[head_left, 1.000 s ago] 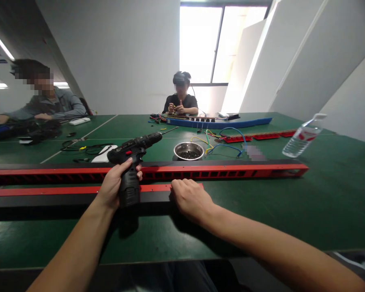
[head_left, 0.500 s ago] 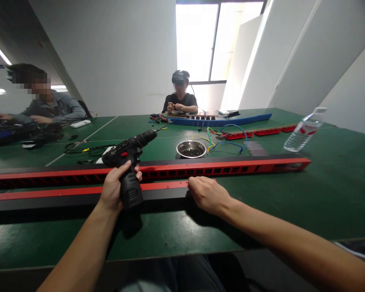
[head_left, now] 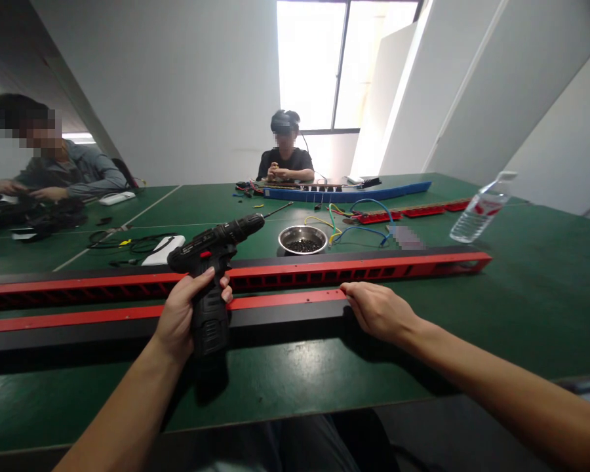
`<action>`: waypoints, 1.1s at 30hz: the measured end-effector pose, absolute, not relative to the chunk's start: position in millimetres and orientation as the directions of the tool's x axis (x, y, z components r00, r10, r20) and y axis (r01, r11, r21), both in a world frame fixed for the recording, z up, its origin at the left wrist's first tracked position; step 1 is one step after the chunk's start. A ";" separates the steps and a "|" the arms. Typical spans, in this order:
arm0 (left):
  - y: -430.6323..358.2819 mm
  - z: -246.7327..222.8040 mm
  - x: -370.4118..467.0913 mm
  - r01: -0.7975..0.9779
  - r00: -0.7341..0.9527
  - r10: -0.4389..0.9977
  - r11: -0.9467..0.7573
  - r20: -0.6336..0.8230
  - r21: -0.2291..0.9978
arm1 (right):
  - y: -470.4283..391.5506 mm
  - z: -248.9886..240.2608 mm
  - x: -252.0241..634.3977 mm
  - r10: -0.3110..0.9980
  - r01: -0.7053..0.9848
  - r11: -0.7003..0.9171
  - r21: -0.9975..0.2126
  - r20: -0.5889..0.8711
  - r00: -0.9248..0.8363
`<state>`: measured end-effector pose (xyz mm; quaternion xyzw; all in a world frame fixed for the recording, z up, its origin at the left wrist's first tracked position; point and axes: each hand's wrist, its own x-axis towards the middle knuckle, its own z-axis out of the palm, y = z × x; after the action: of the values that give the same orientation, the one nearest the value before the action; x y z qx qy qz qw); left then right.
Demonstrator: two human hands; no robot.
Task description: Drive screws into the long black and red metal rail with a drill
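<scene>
Drill point(head_left: 210, 241) in curled left hand point(head_left: 176, 313)

Daylight floods in through the window point(head_left: 309, 62), blown out to near-white, while a ceiling light point(head_left: 80, 138) shines at the left. Soft glare lies on the green table point(head_left: 535, 308) near its front edge; dark shadows fall below the drill point(head_left: 217, 241) and the right hand point(head_left: 381, 311). Wide-angle distortion stretches the edges, the far left looks soft, and the upper right corner darkens.
</scene>
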<state>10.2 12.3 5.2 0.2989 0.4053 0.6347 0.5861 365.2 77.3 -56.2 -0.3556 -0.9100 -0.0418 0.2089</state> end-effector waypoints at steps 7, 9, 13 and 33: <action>16.5 -0.4 16.3 -0.443 -0.114 0.990 0.028 -0.088 0.896 | 81.8 -40.6 364.0 0.788 0.736 0.611 -0.293 0.319 -0.527; 18.2 -3.5 16.9 -0.418 -0.118 0.991 0.009 -0.064 0.908 | 91.0 -28.2 357.9 0.811 0.751 0.579 -0.317 0.319 -0.491; 20.1 -4.8 17.5 -0.379 -0.126 0.989 0.029 -0.082 0.925 | 133.6 1.8 334.1 0.813 0.749 0.568 -0.341 0.373 -0.447; 20.9 12.2 16.2 -0.565 -0.093 0.927 0.252 -0.364 0.785 | 273.6 -6.1 251.8 0.926 0.922 0.376 -0.098 -0.005 -0.378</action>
<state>16.2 20.9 12.2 0.1965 0.4596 0.5792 0.6440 251.8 273.6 -6.1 -0.5571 -0.8290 0.0421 0.0252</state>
